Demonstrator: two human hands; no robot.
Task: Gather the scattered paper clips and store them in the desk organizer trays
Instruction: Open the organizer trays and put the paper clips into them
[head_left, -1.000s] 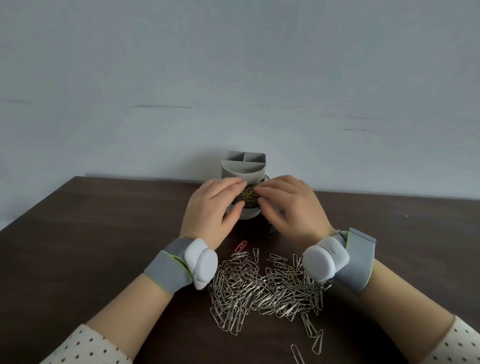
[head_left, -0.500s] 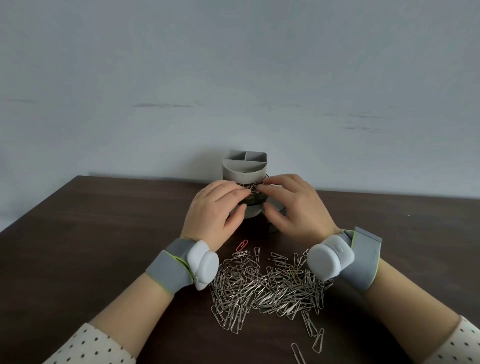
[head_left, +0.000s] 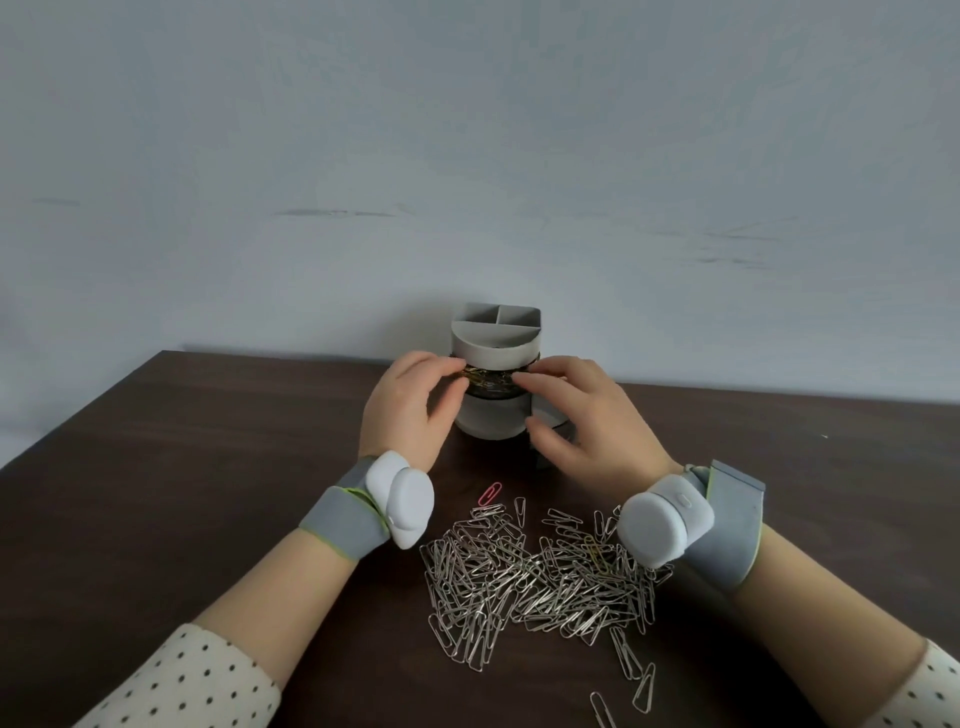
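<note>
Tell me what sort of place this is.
Probably a desk in an office or home study, set against a plain wall: a dark wooden tabletop, a grey tiered desk organizer near its back edge, and a heap of paper clips in front of it.

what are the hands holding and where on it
Cannot be told: left hand and right hand both touch the metal paper clips in the middle tray of the grey plastic desk organizer.
</note>
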